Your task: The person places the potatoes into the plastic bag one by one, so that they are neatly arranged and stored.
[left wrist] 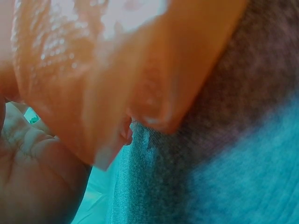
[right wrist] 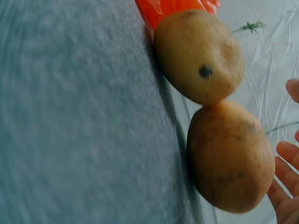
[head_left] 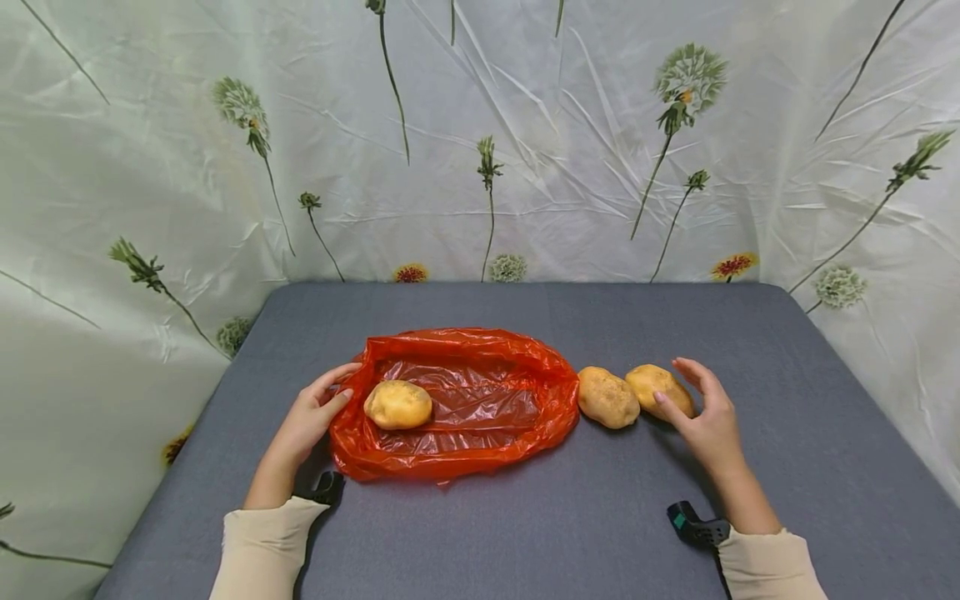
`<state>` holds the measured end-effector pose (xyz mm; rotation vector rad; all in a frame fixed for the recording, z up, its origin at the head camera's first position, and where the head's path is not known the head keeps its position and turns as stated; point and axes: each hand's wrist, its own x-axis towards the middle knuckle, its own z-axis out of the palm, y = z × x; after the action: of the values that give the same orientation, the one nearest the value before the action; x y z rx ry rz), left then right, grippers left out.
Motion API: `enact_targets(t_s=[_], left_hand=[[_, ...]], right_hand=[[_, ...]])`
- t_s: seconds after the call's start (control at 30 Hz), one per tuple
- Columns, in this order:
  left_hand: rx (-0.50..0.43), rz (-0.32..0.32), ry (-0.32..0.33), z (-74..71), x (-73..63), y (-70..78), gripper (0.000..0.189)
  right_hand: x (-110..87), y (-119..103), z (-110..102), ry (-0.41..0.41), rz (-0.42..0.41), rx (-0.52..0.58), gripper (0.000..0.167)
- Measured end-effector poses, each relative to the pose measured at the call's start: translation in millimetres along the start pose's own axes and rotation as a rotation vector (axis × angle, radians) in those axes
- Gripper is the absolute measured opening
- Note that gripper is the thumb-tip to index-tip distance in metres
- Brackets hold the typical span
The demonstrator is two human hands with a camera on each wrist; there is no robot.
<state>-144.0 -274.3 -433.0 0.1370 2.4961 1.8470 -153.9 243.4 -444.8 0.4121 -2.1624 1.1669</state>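
A red plastic bag [head_left: 457, 467] lies on the table with its wide mouth facing up. Inside it, towards the left, sits a potato [head_left: 398, 405]. My left hand [head_left: 303, 425] holds the bag's left rim, fingers at the outer edge and thumb nearer me; the film hides part of the grip in the left wrist view. Beside the bag's right end rests a second potato [head_left: 608, 397], touching a third potato [head_left: 662, 392] on its right. My right hand [head_left: 708, 421] is spread around the third potato, fingers extended; firm contact cannot be made out.
The grey table [head_left: 510, 533] carries the bag and potatoes. Behind it and along its sides hangs a pale curtain [head_left: 450, 125] printed with dandelions. A black wrist device [head_left: 697, 525] sits at the right cuff, another [head_left: 326, 487] at the left.
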Motion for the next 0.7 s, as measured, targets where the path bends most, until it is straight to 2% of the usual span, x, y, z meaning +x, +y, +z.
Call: enact_targets(t_s=[0.2,0.47,0.7], left_hand=[[-0.008,-0.007,-0.005,0.4,1.3,-0.8,0.041],[-0.011,-0.017,-0.003,-0.4,2.3,-3.8,0.041],[-0.006,-0.018,-0.009,-0.4,1.6,-3.1,0.041]], right_hand=[[-4.5,9.4,-5.0,-0.043,0.075,-0.05,0.055],[-7.8,15.2,-5.4,-0.153,0.187,-0.069,0.053],[-8.2,14.2,-6.0,-0.189,0.252,-0.067,0.052]])
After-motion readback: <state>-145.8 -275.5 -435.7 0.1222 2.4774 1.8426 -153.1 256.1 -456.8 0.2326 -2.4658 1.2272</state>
